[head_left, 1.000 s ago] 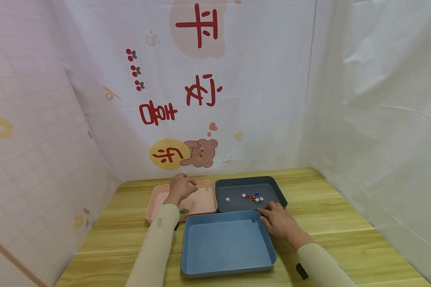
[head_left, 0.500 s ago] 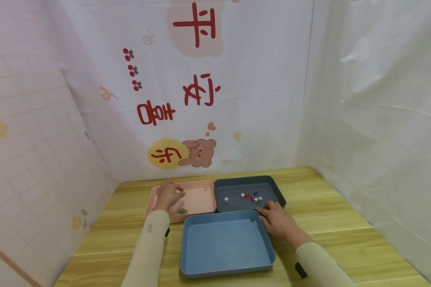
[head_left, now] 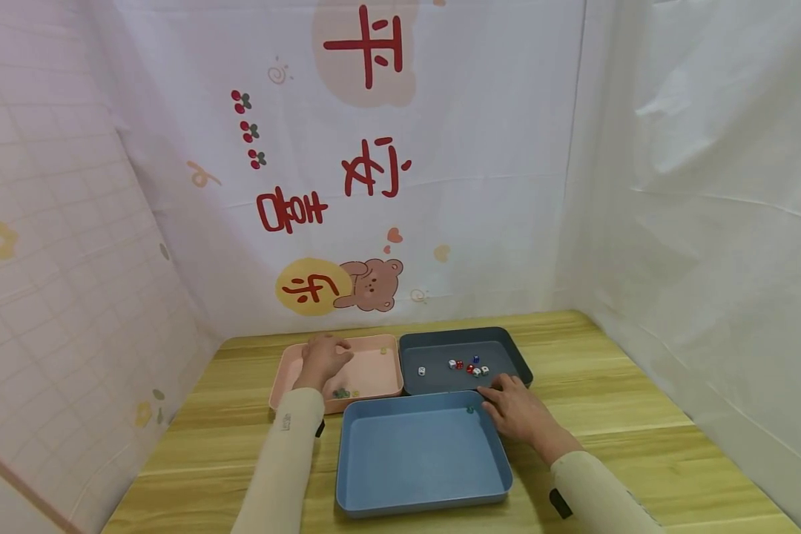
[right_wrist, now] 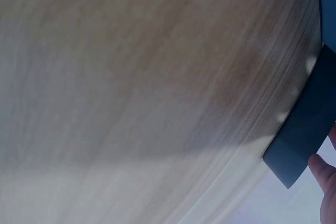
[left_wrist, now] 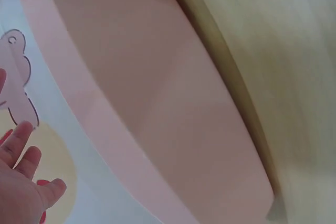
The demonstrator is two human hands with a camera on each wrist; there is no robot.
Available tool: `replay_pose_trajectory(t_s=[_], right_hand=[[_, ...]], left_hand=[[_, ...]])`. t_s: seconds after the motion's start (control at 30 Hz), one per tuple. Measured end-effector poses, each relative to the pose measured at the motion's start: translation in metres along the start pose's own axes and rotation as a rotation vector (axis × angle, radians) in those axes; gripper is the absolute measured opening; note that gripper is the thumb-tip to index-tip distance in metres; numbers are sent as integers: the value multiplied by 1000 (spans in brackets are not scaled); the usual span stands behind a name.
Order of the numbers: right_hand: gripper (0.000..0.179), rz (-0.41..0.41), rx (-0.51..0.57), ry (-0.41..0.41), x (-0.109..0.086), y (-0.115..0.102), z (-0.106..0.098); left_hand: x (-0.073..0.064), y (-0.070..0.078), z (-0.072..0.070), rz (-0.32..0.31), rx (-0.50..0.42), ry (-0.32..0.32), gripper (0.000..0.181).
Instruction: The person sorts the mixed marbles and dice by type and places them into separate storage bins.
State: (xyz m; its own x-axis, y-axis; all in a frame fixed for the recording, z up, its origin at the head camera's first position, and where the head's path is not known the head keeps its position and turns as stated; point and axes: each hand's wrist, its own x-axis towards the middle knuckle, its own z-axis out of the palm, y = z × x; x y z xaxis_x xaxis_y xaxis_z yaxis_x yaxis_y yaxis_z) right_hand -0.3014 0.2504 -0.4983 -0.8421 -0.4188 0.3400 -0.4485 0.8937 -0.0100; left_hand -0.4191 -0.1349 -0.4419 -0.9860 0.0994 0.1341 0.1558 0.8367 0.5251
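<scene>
My left hand [head_left: 323, 361] hovers over the pink tray [head_left: 374, 377], its fingers loosely bent and holding nothing. In the left wrist view the fingers [left_wrist: 29, 158] are spread apart beside the tray's wall. Small green pieces [head_left: 340, 393] lie at the tray's near side, with a small yellow piece [head_left: 356, 394] right beside them. Another yellow piece [head_left: 383, 351] sits near the far right corner. My right hand [head_left: 519, 409] rests at the meeting rims of the blue tray [head_left: 423, 456] and the dark grey tray [head_left: 434, 347], fingers relaxed.
Several white, red and blue dice [head_left: 470, 368] are scattered in the dark grey tray. One small green piece [head_left: 470, 409] lies in the blue tray's far right corner. Beneath the trays is a wood-grain table [head_left: 614, 415], with white printed cloth [head_left: 507, 185] hanging behind.
The left hand moved left over the pink tray, then slightly back right. A yellow piece it pinched now lies by the green pieces, and its fingers have let go. The right hand stays put.
</scene>
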Motion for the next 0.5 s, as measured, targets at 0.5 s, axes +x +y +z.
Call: replay_pose_trajectory(t_s=[0.5], right_hand=[[34, -13, -5, 23, -1, 0, 0]], left_hand=[[1, 54, 20, 120, -115, 14, 27]])
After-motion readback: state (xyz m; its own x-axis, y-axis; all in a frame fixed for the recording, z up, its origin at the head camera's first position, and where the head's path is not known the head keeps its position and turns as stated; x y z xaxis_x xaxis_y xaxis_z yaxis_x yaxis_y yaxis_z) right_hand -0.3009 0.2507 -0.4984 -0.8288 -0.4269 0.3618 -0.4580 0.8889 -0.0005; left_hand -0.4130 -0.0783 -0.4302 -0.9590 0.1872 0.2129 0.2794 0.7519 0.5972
